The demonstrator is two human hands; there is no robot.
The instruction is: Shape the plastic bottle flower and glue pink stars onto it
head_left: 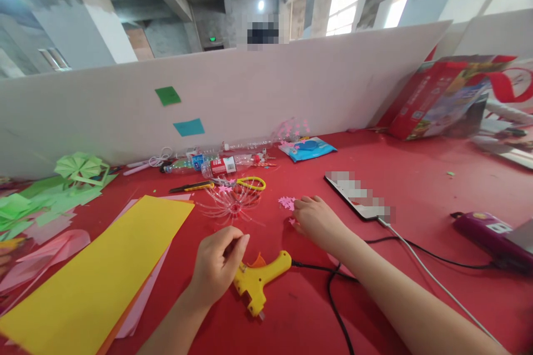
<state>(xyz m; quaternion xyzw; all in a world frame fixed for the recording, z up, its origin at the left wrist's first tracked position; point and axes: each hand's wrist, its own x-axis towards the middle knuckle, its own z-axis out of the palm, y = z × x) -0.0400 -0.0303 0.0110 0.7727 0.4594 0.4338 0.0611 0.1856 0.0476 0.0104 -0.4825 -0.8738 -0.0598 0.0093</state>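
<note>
Two hands rest on the red bench (pixel 416 177). Nearest, a yellow glue gun (pixel 258 280) lies on its side just beside the left hand (pixel 216 266), whose fingers (pixel 242 240) are pinched together; on what, I cannot tell. Farther off, the right hand (pixel 316 219) lies palm-down, loosely spread, touching small pink paper cut-outs (pixel 287 202).

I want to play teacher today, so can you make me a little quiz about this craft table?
1. True or false: the glue gun is blue.
2. Which hand touches the pink paper bits? A: left hand. B: right hand.
3. Fill in: the big paper sheet beside the left hand is ____.

Key: 1 false, it is yellow. 2 B. 3 yellow.
</note>
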